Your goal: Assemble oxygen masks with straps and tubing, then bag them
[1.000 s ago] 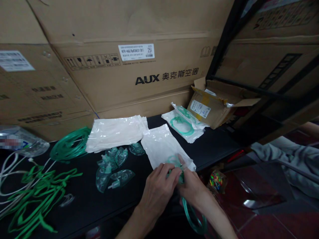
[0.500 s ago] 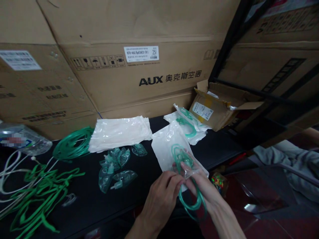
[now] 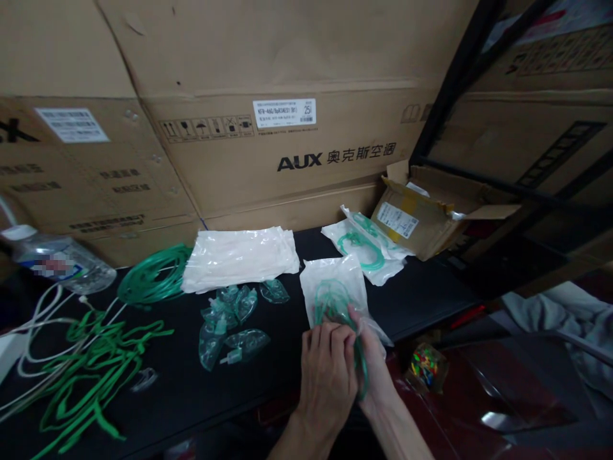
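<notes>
A clear-fronted white pouch (image 3: 353,276) lies at the table's front edge with coiled green tubing (image 3: 330,291) inside its mouth. My left hand (image 3: 329,361) has its fingers curled down over the tubing at the pouch's open end. From the other side, my right hand (image 3: 376,364) is closed around the tubing and the film, its thumb on top. A strand of tubing hangs down between my palms. What lies under the left fingers is hidden. Several clear green oxygen masks (image 3: 246,342) rest to the left of my hands.
Behind the masks is a stack of white pouches (image 3: 239,255). Farther left are coiled green tubes (image 3: 153,278), green elastic straps (image 3: 96,383) and a water bottle (image 3: 67,262). Filled pouches (image 3: 387,271) lie by an open carton (image 3: 407,198). Large cardboard boxes (image 3: 230,172) stand behind.
Both hands have drawn together around the tubing. The loop that hung below the right hand is now mostly gathered up toward the pouch. The view has shifted slightly left.
</notes>
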`<state>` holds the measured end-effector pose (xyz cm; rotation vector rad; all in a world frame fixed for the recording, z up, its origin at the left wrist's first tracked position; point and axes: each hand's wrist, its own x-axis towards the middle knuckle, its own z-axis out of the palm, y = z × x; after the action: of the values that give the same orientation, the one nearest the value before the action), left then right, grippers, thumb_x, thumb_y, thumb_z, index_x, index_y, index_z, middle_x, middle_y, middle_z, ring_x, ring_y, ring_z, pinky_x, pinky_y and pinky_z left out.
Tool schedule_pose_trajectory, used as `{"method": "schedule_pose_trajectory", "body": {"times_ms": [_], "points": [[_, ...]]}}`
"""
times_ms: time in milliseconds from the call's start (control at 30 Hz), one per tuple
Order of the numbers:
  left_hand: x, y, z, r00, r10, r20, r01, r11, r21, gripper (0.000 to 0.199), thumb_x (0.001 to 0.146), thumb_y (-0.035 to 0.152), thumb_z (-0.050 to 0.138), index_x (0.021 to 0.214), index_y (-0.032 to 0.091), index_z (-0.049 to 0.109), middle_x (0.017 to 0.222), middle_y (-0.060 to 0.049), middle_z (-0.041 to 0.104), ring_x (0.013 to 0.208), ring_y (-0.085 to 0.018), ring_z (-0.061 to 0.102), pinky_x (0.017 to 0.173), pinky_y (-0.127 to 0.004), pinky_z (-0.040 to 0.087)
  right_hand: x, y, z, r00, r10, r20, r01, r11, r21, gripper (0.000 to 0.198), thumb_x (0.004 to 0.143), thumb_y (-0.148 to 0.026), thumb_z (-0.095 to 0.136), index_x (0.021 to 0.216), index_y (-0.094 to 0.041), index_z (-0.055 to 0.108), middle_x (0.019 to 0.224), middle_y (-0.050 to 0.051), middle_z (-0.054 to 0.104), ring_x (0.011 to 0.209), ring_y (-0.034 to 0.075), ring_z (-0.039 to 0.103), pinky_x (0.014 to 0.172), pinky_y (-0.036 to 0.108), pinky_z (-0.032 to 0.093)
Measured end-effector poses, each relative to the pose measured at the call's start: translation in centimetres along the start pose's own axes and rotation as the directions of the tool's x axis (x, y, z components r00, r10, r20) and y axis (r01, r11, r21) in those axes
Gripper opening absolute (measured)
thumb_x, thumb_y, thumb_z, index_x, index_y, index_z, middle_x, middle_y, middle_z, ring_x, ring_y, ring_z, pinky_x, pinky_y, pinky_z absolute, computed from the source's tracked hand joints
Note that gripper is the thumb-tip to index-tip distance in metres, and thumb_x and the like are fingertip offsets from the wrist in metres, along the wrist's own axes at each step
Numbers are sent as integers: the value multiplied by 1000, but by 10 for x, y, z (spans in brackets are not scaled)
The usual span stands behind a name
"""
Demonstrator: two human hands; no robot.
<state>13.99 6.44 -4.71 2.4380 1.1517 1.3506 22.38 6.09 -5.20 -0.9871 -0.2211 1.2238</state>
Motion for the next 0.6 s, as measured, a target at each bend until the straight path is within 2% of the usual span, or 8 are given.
{"method": "schedule_pose_trajectory", "body": {"times_ms": [100, 200, 333, 400, 467, 600], "points": [[5, -4, 4, 999, -38, 0, 38, 999, 19, 19, 105, 12, 41, 98, 20, 56, 86, -4, 69, 78, -22, 64, 71, -35, 43, -10, 3, -3, 999, 31, -29, -30, 998, 62, 28, 73, -45, 81, 87, -21, 77, 91, 5, 82, 100, 27, 77, 89, 36, 63], [3, -6, 0, 999, -36, 11, 36, 999, 20, 20, 106, 13, 40, 98, 21, 56, 87, -4, 69, 78, -22, 64, 72, -35, 43, -9, 7, -4, 998, 36, -59, -30, 996, 90, 28, 70, -38, 86, 92, -23, 78, 100, 5, 83, 115, 27, 72, 99, 36, 58], [-10, 0, -8, 998, 46, 48, -44, 998, -50, 23, 107, 14, 36, 97, 21, 56, 84, -2, 67, 74, -20, 62, 71, -34, 42, 21, 7, 4, 996, 35, -80, -25, 992, 123, 35, 83, -45, 79, 106, -19, 76, 119, 10, 79, 131, 28, 64, 112, 43, 49], [-15, 2, -9, 996, 65, 67, -60, 995, -80, 24, 107, 15, 35, 97, 21, 56, 83, -2, 67, 73, -20, 62, 71, -34, 42, 37, 5, 7, 994, 28, -110, -13, 990, 138, 31, 89, -44, 74, 104, -16, 75, 122, 11, 78, 130, 27, 64, 114, 49, 46], [-17, 1, -8, 996, 59, 71, -54, 996, -71, 24, 108, 16, 35, 97, 21, 56, 83, -2, 67, 74, -21, 62, 71, -34, 42, 43, 2, 9, 992, 34, -123, -15, 989, 150, 27, 89, -42, 75, 100, -17, 75, 118, 10, 79, 128, 27, 66, 113, 49, 47], [-13, -5, -2, 998, 43, 55, -42, 999, -12, 26, 109, 18, 35, 97, 21, 58, 84, -2, 68, 74, -21, 63, 71, -35, 42, 17, 0, 8, 996, 63, -66, -52, 985, 163, 34, 79, -48, 78, 100, -21, 79, 110, 8, 82, 123, 28, 69, 110, 44, 51]]}}
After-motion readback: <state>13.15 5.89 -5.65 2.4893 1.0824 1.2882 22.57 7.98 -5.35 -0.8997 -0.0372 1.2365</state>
